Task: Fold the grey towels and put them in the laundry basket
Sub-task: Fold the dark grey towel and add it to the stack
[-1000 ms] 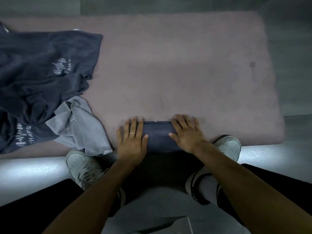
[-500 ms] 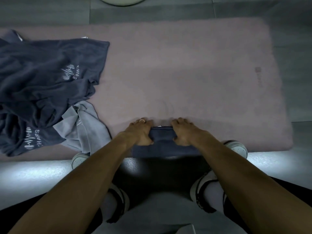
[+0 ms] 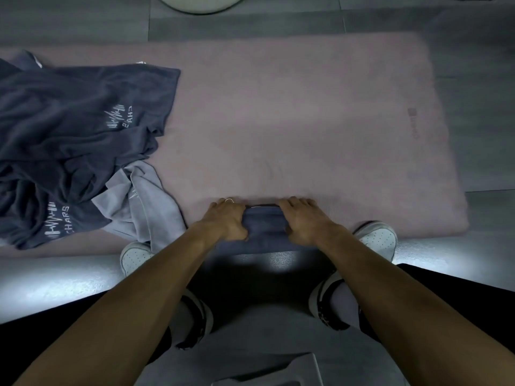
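— Soft cloth, that folded towel (image 3: 263, 221). It looks dark grey-blue and squashy, a small thick bundle. I think it is light and floppy, so it could fall open if you took it by one corner.

— Where should you hold it, then?

— By both short ends at once, I'd say, just as this person is doing. The left hand (image 3: 225, 220) is on the left end and the right hand (image 3: 303, 221) is on the right end.

— Are the fingers around it?

— They look that way. The fingers (image 3: 223, 203) of the left hand bend over the far edge of the bundle, and the thumb is at the near side. The right hand does the same on its end. So each hand is clamped on the towel, with the cloth squeezed between them. Only the middle strip of the towel shows.

— Where is it lying?

— At the near edge of the pink mat (image 3: 306, 121), about the middle of that edge, hanging a little over it toward the person's shoes. I cannot tell if it is lifted yet or just pressed down.

— And the other towels?

— A pile of dark towels (image 3: 69, 129) sits at the left end of the mat, all crumpled. A lighter grey towel (image 3: 145, 207) pokes out from under it, near the left hand but not touching.

— Is there a basket?

— Something round and pale (image 3: 200, 2) shows on the floor past the far edge. I cannot tell if that is it.
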### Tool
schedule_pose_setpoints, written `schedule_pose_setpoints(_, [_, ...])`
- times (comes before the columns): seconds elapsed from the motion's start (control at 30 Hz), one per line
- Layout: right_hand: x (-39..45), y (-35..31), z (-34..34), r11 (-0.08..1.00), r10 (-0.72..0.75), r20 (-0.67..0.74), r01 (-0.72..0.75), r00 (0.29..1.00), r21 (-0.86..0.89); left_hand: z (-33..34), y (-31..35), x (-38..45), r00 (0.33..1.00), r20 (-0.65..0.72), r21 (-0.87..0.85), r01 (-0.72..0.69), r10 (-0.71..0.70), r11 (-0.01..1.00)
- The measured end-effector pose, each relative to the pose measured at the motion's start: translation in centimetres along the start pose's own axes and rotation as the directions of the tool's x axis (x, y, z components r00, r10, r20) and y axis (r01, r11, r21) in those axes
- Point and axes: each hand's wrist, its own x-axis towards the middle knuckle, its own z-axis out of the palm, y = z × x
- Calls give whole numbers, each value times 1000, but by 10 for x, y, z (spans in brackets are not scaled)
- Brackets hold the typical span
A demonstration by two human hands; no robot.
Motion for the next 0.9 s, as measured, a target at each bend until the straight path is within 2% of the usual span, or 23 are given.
schedule_pose_setpoints(0.2, [-19,-8,-3,996,-20,15,21,1000,-87,10,7,-32,996,-80,80,-37,43,996])
schedule_pose_setpoints(0.3, [-32,-14,-10,995,-43,-34,40,998,-87,5,11,-50,964,-241,184,-68,112,981])
schedule_pose_setpoints(0.43, [-53,-22,-44,990,-141,-148,140,979,-20,-27,9,-83,887,-407,213,-138,216,967])
schedule_pose_setpoints(0.57, [-68,-33,-90,941,-306,-204,262,930,-217,-71,1,-113,893,-392,202,-150,220,968])
schedule_pose_setpoints(0.7, [-84,-23,-162,873,-313,-160,218,936,-436,-114,15,-131,870,-318,299,-284,376,911])
schedule_pose_setpoints(0.77, [-91,-13,-192,848,-294,-135,193,946,-494,-138,25,-131,852,-335,263,-326,402,908])
schedule_pose_setpoints(0.9, [-91,11,-230,833,-246,-80,168,966,-527,-181,32,-107,804,-450,11,-430,389,903])
